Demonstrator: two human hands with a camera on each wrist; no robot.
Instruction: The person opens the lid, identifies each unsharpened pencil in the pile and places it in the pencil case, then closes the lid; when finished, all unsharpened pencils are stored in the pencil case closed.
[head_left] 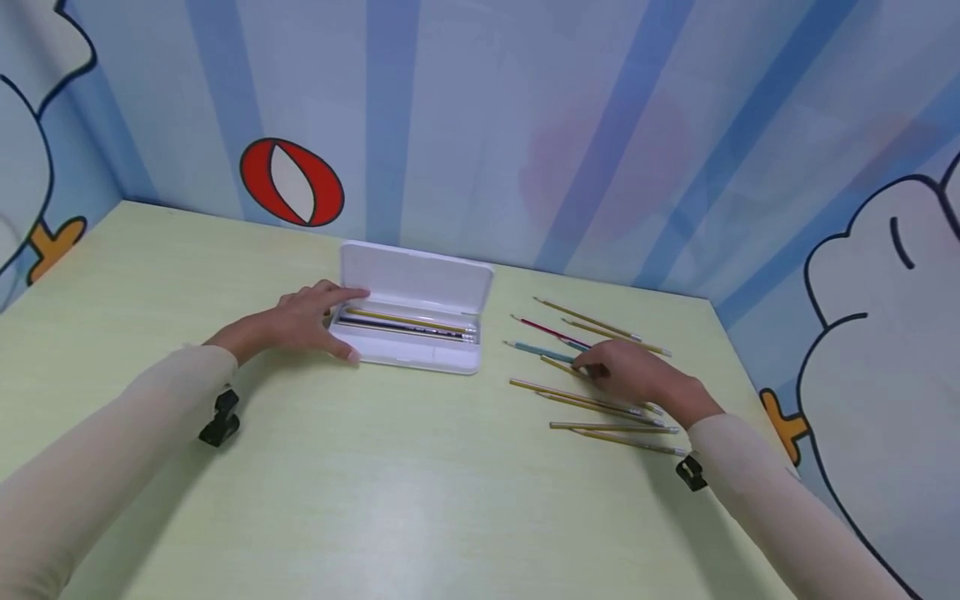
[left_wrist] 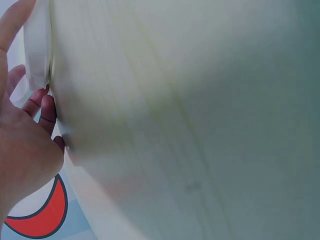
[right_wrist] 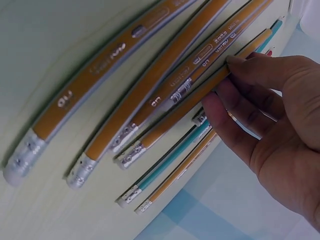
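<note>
An open white pencil case [head_left: 420, 357] stands in the head view, its lid [head_left: 420, 273] raised at the back. Inside lie a yellow pencil [head_left: 405, 319] and dark pencils [head_left: 405, 330]. My left hand [head_left: 300, 321] holds the case's left end, thumb by the front edge and index finger at the lid; the left wrist view shows other fingers bent against its side. On the right, my right hand [head_left: 626, 371] pinches a yellow pencil [right_wrist: 185, 106] between thumb and index finger, its eraser end low over the table among the other pencils.
Several loose yellow pencils [head_left: 600, 437] lie around the right hand, with a teal pencil [head_left: 536, 350] and a red pencil [head_left: 540, 326] beyond it. The pale table [head_left: 360, 483] ends at a printed blue-striped backdrop [head_left: 465, 125].
</note>
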